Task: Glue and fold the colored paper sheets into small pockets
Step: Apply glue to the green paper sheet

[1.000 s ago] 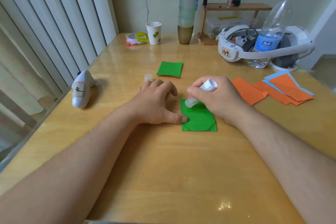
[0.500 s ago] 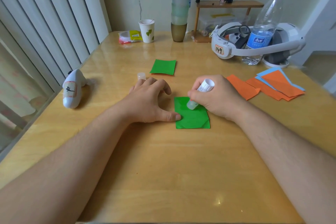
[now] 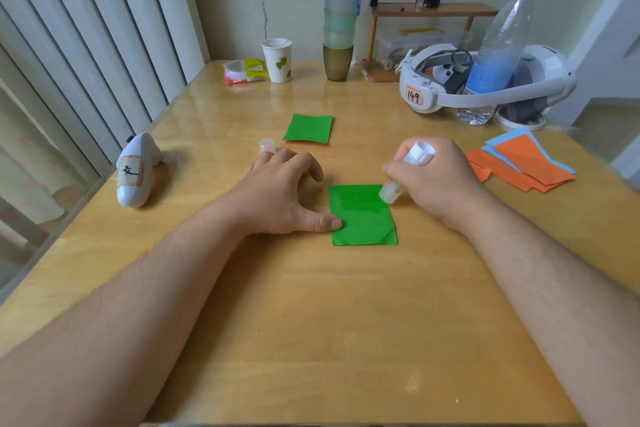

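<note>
Our left hand [image 3: 277, 194] pins the green sheet [image 3: 362, 215] at its nine o'clock edge, thumb flat, fingers loosely curled, holding nothing; our right hand [image 3: 433, 180] grips the glue stick [image 3: 407, 172] at the sheet's one o'clock corner; thin, floppy, slippery paper, best held by its dry edges.

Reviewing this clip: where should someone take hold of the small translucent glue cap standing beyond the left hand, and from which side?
Take the small translucent glue cap by its round side wall with a thumb-and-finger pinch from above. It stands upright on the wooden table, so the wall is exposed. The left hand lies just in front, so a low approach from the near side looks blocked.
</note>
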The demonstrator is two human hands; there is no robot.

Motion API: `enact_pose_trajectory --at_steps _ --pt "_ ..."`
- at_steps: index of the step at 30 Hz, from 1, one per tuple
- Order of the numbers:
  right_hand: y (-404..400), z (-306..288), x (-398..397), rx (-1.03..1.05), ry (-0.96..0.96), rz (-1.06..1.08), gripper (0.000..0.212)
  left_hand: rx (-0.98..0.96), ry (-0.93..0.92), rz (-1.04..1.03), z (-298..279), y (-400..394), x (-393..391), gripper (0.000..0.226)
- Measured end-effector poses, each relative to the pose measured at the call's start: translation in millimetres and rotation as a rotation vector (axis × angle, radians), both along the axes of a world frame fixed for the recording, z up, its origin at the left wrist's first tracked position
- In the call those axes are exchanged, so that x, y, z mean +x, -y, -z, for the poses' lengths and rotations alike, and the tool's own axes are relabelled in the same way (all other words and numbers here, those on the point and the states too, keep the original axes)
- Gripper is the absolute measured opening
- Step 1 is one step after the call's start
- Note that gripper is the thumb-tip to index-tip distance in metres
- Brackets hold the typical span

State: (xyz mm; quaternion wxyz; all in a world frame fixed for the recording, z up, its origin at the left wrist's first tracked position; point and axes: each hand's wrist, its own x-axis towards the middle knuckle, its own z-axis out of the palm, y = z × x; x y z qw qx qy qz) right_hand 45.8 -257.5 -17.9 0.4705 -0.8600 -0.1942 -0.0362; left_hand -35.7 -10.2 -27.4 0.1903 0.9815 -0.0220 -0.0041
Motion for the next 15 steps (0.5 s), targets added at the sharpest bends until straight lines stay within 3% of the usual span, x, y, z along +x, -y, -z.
enact_pose_trajectory --at_steps 5,15 --pt "-13 0 -3 0.176 -0.024 -0.029 0.028 -0.001 0.002 -0.002 0 1 0 0.085" --pt "-32 7 -18 -0.064 -0.015 -0.225 0.022 0.003 0.014 -0.018 0 4 -1 0.085"
